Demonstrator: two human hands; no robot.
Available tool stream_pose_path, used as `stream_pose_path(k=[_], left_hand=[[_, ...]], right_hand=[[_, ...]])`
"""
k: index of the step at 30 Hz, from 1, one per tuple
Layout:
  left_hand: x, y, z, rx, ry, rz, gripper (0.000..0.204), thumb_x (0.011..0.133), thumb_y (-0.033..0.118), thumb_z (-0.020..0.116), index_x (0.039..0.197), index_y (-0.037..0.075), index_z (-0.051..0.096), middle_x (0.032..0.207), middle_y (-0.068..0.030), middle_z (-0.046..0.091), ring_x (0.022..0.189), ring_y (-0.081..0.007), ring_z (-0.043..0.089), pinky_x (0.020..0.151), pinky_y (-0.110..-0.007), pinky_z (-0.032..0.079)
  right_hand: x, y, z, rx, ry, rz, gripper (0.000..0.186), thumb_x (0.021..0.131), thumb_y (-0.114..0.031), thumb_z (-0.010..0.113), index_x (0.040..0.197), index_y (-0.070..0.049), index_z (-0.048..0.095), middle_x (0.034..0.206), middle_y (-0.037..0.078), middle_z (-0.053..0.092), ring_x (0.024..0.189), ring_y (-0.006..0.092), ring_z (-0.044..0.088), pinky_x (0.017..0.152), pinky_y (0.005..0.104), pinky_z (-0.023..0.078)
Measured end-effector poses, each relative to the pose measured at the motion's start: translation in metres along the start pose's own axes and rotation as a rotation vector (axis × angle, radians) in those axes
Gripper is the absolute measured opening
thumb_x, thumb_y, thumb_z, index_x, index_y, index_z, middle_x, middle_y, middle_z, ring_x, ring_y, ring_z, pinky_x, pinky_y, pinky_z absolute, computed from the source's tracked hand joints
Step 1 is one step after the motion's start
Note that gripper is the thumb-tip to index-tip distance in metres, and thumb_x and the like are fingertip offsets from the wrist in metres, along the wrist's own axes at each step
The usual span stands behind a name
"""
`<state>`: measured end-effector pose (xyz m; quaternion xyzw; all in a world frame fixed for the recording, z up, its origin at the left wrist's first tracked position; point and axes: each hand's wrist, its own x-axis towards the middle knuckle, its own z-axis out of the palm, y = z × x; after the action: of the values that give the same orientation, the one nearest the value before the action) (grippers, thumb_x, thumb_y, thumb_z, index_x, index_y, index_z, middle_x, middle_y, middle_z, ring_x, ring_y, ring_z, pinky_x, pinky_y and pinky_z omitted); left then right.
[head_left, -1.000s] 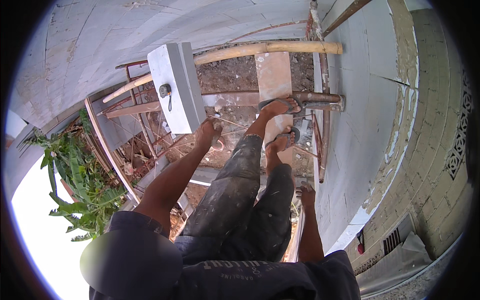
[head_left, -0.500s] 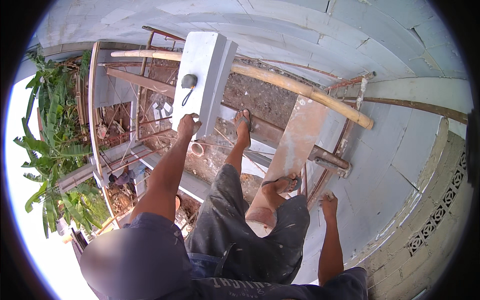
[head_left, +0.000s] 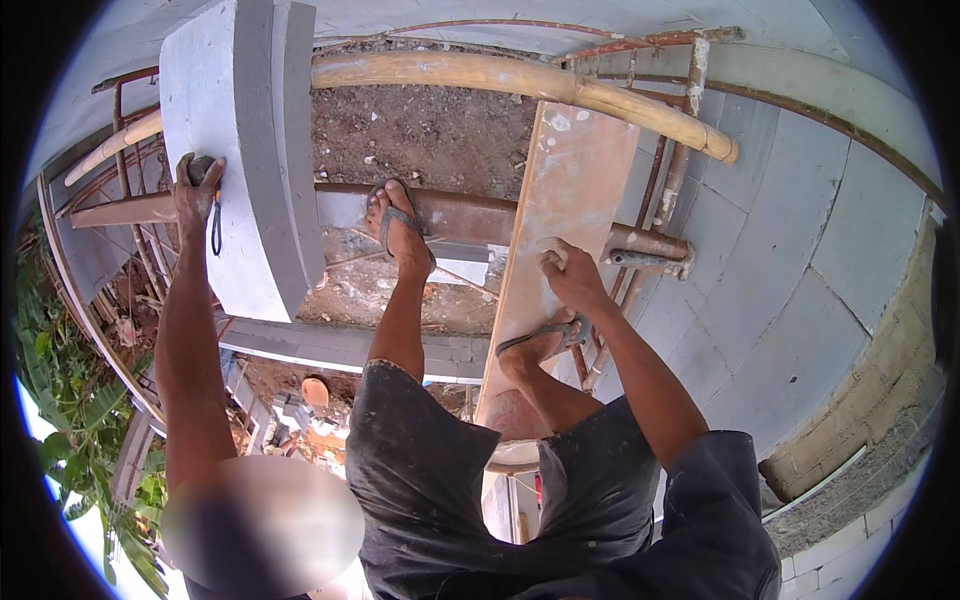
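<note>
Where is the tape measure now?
Upper left of the head view: the dark tape measure is in the person's left hand, over the long white block, its strap hanging toward the lower edge.

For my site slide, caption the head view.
Left hand grips a compact dark tape measure on a long pale-grey rectangular block.

Pale blocks (head_left: 247,170) and a tan plank (head_left: 574,180) lie across a brown beam (head_left: 470,216)

Bamboo pole (head_left: 450,72) spanned the upper area near rusty scaffold pipes (head_left: 677,180). Leafy green plants (head_left: 100,407) stood at lower left. Grey block wall (head_left: 775,270) rose at right.
</note>
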<state>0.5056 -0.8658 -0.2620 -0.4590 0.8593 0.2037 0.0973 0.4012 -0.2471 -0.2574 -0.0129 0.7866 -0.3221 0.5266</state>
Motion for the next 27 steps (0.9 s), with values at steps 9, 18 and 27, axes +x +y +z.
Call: stream_pose_path(k=[9, 18, 27], left_hand=[[-0.221, 0.206, 0.126, -0.05, -0.2, 0.463, 0.106, 0.059, 0.033, 0.087, 0.148, 0.018, 0.032, 0.108, -0.014, 0.052, 0.102, -0.0306, 0.051, 0.092, -0.046, 0.039], [-0.289, 0.254, 0.206, -0.177, -0.602, 0.629, 0.101, 0.067, 0.024, 0.081, 0.152, 0.018, 0.028, 0.148, -0.0211, 0.029, 0.138, -0.0409, 0.027, 0.111, -0.053, 0.027], [-0.178, 0.035, 0.098, -0.067, 0.558, -0.042, 0.04, 0.087, 0.037, 0.067, 0.119, 0.012, 0.064, 0.13, -0.0167, 0.048, 0.122, -0.0374, 0.044, 0.101, -0.054, 0.034]], right_hand=[[0.025, -0.085, 0.037, 0.88, -0.145, 0.036, 0.059, 0.086, -0.024, 0.073, 0.135, -0.002, 0.049, 0.127, 0.015, 0.059, 0.115, 0.022, 0.057, 0.087, 0.0317, 0.052], [0.065, 0.037, -0.041, 0.534, 0.135, -0.094, 0.047, 0.083, -0.01, 0.074, 0.126, 0.0, 0.056, 0.112, 0.008, 0.065, 0.101, 0.0155, 0.06, 0.091, 0.0275, 0.047], [0.064, 0.082, -0.085, -0.056, 0.337, -0.03, 0.055, 0.08, -0.013, 0.072, 0.13, 0.001, 0.056, 0.129, 0.022, 0.052, 0.12, 0.0333, 0.051, 0.104, 0.0404, 0.04]])
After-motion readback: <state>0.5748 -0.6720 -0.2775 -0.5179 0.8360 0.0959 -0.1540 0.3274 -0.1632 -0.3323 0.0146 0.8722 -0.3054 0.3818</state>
